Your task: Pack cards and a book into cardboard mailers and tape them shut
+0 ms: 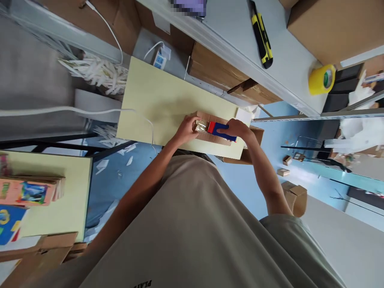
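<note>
The right hand has its grip around a blue-and-red rectangular box, seemingly steadying it over brown cardboard on the pale-yellow table. The left hand curls against a shiny, clear-wrapped packet; whether it grasps, I cannot tell.

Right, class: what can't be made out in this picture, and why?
Head view:
Blue-and-red rectangular box: partly covered by the right hand.
Shiny pale wrapping: contents too small to tell.
Purple object: pixelated, cut off by top edge.
Black lettering on beige cloth shirt: cut off by bottom edge.
</note>
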### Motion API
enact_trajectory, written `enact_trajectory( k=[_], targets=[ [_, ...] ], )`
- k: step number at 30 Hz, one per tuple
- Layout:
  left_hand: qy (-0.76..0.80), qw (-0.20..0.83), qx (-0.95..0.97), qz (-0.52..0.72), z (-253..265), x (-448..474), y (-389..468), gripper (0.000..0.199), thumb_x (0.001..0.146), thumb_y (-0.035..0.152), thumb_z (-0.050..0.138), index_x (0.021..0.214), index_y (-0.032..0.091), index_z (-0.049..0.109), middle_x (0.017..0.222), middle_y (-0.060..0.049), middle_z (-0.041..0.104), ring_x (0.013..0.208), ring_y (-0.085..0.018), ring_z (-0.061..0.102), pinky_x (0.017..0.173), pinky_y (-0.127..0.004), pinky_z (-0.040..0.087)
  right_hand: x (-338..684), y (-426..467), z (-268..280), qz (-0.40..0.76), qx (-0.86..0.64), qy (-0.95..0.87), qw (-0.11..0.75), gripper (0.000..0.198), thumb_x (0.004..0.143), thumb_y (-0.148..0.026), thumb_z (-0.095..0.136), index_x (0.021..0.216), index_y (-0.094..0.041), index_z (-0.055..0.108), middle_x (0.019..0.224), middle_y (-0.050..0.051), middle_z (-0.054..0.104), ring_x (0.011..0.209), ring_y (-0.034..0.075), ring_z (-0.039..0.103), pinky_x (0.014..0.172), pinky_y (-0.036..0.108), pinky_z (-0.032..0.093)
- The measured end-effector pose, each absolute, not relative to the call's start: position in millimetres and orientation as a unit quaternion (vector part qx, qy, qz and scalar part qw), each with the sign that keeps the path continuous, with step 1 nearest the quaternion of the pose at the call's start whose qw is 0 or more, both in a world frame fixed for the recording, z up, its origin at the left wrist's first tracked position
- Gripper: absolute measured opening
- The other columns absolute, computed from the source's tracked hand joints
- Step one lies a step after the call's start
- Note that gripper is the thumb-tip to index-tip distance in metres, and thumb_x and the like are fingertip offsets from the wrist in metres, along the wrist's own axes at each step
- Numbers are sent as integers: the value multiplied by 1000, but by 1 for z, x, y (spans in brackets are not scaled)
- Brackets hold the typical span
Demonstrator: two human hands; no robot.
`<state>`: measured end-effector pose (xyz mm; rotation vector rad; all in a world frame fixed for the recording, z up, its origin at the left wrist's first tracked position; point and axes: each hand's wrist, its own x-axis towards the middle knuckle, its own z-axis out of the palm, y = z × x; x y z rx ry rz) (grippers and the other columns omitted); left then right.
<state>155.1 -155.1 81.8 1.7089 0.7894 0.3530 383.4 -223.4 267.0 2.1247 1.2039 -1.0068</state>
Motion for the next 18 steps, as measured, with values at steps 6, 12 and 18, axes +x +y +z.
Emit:
enact_trajectory(
  k=[6, 12, 18],
  targets=[
    [490, 530, 636, 273, 63, 171, -179, 19, 102, 40, 80, 112, 25, 85, 94, -4, 61, 80, -18, 60, 83, -33, 56, 393, -238, 253, -380, 776, 457, 211, 69, 104, -73, 72, 136, -12, 79, 124, 25, 85, 119, 40, 81, 100, 43, 61],
    [502, 517, 640, 267, 55, 164, -175, 39, 98, 61, 84, 117, 26, 86, 90, -2, 60, 78, -17, 56, 78, -30, 53, 400, -248, 244, -395, 752, 513, 125, 78, 100, -78, 74, 142, -11, 76, 128, 26, 84, 126, 43, 78, 104, 45, 60],
    [517, 478, 663, 256, 56, 157, -171, 45, 97, 64, 83, 120, 25, 85, 87, -1, 59, 75, -15, 55, 74, -28, 51, 480, -314, 280, -403, 744, 519, 119, 69, 102, -81, 69, 117, -15, 83, 100, 19, 85, 98, 36, 81, 84, 41, 59]
  ],
)
